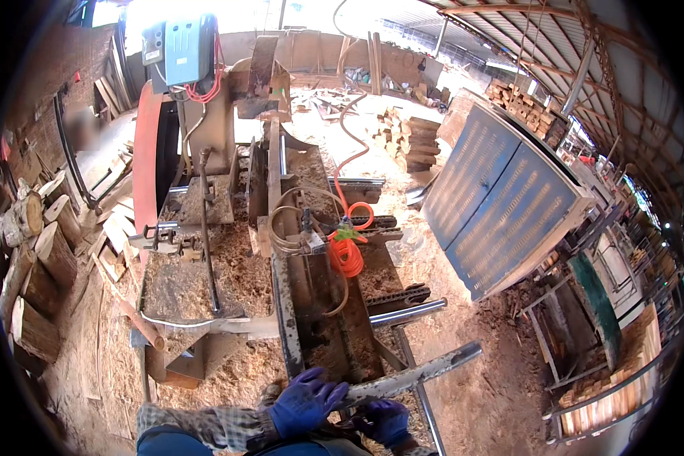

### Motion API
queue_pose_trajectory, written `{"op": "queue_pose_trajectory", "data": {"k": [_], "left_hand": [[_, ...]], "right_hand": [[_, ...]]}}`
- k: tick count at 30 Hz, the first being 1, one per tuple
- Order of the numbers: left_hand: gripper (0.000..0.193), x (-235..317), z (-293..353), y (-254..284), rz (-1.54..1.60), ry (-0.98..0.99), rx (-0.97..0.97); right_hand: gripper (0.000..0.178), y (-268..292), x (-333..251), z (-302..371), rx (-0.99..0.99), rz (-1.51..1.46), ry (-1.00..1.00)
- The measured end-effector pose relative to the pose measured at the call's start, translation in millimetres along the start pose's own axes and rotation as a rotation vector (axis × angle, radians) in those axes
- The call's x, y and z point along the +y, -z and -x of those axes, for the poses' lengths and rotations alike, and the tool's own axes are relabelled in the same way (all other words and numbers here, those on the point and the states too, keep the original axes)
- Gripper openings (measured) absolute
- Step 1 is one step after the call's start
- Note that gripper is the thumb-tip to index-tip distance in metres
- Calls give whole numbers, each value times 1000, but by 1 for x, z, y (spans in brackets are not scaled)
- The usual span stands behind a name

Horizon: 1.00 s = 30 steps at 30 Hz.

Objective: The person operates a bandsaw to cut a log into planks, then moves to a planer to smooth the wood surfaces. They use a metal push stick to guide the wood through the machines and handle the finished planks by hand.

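Note:
My left hand [305, 403], in a blue-purple work glove, is closed at the near end of a long, worn grey metal bar [418, 374]. The bar slants up to the right across the front of a sawdust-covered sawmill machine [311, 304]. Just below the bar is my right hand [385, 422], also gloved, with its fingers curled. Something dark lies at those fingers, too small and shaded to name. A coiled orange air hose [346, 257] hangs on the machine ahead of my hands.
An upright metal rod [207, 235] stands on the sawdust-strewn bed, left of centre. Split logs [38, 285] pile up at far left. A blue-grey slatted panel box [501, 201] stands at right, near stacked timber [406, 137]. A blue control box [188, 49] rises at the back.

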<state>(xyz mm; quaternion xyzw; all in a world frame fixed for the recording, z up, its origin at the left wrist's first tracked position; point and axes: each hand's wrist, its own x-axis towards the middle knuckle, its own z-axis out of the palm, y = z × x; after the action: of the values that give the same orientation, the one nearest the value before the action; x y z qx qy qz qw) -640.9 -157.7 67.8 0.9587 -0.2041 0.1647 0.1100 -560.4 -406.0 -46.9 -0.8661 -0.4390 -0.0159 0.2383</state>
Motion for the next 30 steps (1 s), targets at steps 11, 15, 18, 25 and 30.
{"op": "queue_pose_trajectory", "data": {"k": [11,15,18,25,30], "left_hand": [[43,-3,-11,1,-86,48,-222],[41,-13,-18,-3,-67,20,-197],[40,-21,-23,-3,-55,-32,-108],[39,-32,-30,-8,-66,-57,-69],[42,-42,-32,-14,-78,-44,-75]], "right_hand": [[34,-30,7,10,19,71,-12],[31,-31,7,4,-15,6,-28],[28,-25,6,-2,-43,7,-43],[25,-11,14,-27,56,-11,103],[25,-15,16,-37,116,-54,102]]}}
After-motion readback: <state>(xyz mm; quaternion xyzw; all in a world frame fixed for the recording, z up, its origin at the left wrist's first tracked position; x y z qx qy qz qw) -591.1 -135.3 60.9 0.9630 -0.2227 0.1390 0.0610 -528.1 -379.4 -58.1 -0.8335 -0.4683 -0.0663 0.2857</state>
